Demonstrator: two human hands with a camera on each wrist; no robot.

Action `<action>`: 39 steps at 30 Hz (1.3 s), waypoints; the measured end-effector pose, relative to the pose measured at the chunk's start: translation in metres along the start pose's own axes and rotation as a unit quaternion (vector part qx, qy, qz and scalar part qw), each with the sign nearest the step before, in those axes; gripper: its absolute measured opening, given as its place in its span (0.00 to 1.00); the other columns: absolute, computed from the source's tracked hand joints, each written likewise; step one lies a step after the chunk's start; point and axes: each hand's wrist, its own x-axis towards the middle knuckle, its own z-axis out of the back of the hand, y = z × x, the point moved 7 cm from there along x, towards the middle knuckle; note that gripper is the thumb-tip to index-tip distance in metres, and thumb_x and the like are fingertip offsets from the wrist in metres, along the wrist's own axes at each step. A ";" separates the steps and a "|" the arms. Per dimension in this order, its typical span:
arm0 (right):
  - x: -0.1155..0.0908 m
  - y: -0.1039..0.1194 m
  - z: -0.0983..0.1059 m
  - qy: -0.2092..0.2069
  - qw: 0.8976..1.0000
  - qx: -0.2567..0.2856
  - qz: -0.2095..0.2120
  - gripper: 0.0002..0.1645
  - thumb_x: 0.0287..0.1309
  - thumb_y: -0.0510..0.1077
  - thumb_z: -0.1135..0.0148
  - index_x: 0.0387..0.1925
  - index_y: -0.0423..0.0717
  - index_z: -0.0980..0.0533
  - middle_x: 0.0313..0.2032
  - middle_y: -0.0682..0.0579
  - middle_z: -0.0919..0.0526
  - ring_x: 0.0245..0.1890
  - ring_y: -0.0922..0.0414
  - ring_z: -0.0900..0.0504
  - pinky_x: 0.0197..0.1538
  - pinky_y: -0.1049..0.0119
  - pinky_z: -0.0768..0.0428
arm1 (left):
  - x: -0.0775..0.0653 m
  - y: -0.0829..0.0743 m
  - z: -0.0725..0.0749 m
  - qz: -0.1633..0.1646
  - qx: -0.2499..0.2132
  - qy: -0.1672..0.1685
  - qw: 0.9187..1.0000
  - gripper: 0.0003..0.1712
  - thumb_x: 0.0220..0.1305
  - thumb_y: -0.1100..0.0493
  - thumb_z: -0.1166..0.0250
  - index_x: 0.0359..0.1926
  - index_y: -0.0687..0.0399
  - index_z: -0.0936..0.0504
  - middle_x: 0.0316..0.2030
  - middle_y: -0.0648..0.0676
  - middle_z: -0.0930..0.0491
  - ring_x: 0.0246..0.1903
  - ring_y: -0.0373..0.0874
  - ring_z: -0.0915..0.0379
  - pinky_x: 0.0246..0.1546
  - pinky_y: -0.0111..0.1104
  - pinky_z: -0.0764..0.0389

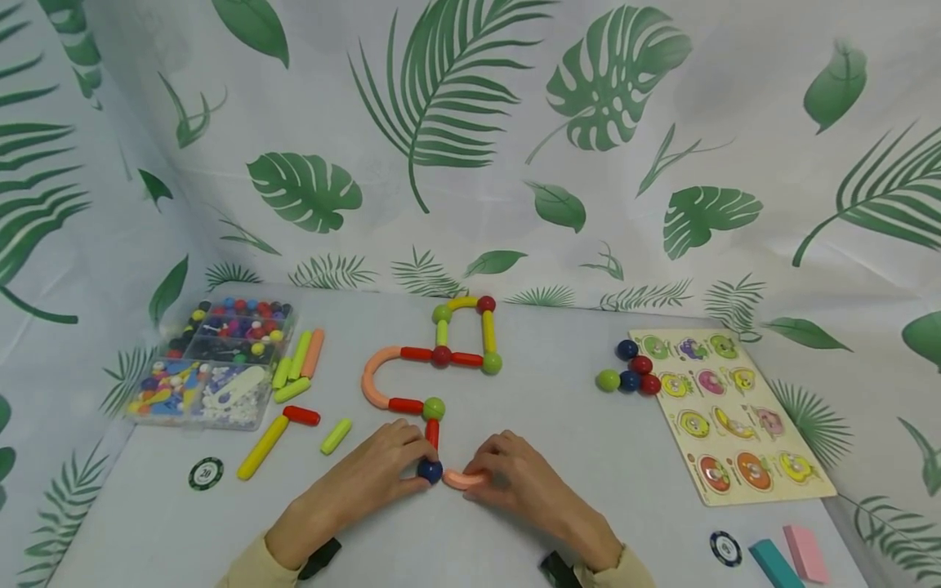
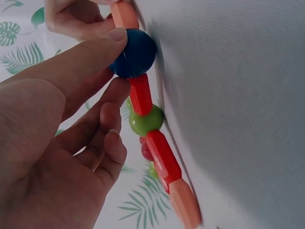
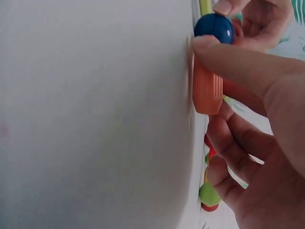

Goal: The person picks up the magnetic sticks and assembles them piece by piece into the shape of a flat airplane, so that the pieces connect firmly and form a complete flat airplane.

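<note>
From far off, I see the left hand [image 1: 378, 469] pinch the blue ball [image 1: 430, 471] in its fingers. The right hand [image 1: 518, 480] pinches the curved orange stick [image 1: 463, 480], which pokes out sideways, left of its fingers, tip just beside the ball; I can't tell if they touch.

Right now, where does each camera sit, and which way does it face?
Head: worn on the head, facing forward and down at the white tabletop, rod-and-ball chain and leaf-print backdrop; both hands, forearms and cream sleeves show.
Left wrist: worn there, facing the left hand as it pinches the dark blue ball; part of the right hand shows at top.
Right wrist: worn there, facing the right hand as it pinches the curved peach rod; part of the left hand shows at top right.
Both wrist views share the ball and that rod.
</note>
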 end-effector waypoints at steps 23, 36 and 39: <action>-0.006 -0.023 0.033 -0.106 0.993 0.048 -0.013 0.15 0.58 0.57 0.28 0.45 0.59 0.16 0.45 0.67 0.19 0.47 0.64 0.22 0.50 0.62 0.18 | 0.000 -0.001 0.002 -0.002 0.007 -0.005 1.000 0.16 0.58 0.50 0.23 0.46 0.45 0.14 0.42 0.42 0.22 0.46 0.36 0.30 0.50 0.31 0.22; -0.038 -0.130 0.120 -0.333 0.935 -0.041 -0.115 0.17 0.58 0.40 0.27 0.50 0.42 0.17 0.45 0.45 0.15 0.45 0.51 0.21 0.45 0.61 0.26 | -0.001 -0.003 0.007 -0.011 -0.001 -0.024 1.000 0.15 0.58 0.49 0.24 0.45 0.46 0.14 0.42 0.43 0.22 0.47 0.36 0.29 0.52 0.32 0.21; -0.049 -0.150 0.132 -0.351 0.924 -0.042 -0.147 0.20 0.58 0.40 0.26 0.51 0.39 0.17 0.48 0.41 0.15 0.47 0.46 0.22 0.48 0.60 0.30 | -0.001 -0.003 0.008 -0.006 -0.004 -0.020 1.000 0.16 0.58 0.49 0.24 0.45 0.46 0.13 0.42 0.43 0.21 0.47 0.37 0.29 0.53 0.33 0.21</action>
